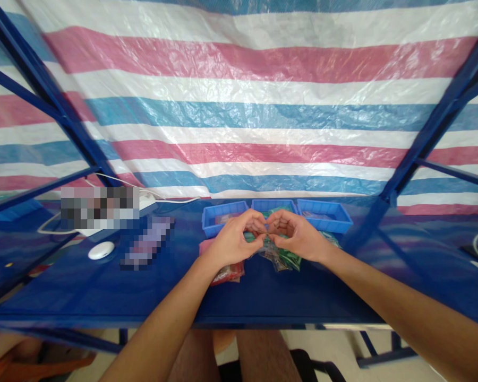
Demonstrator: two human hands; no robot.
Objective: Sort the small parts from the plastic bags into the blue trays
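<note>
My left hand (239, 236) and my right hand (295, 233) meet fingertip to fingertip above the table. Thumbs and index fingers are pinched at a tiny thing between them, too small to name. Under my right hand lie green plastic packets (290, 260) and a clear packet with brownish contents (276, 259). Red packets (228, 273) lie below my left hand, with a pink piece (206, 245) beside its wrist. Just behind the hands stand a left blue tray (213, 229), a middle blue tray (273, 203) and a right blue tray (340, 225), each with small packets inside.
The blue table (302, 302) has a white oval case (101, 250) and a blurred-out flat object (148, 243) at left. A white power strip (91, 229) with cables lies behind them. Blue metal posts (430, 127) and a striped plastic sheet (255, 116) bound the back.
</note>
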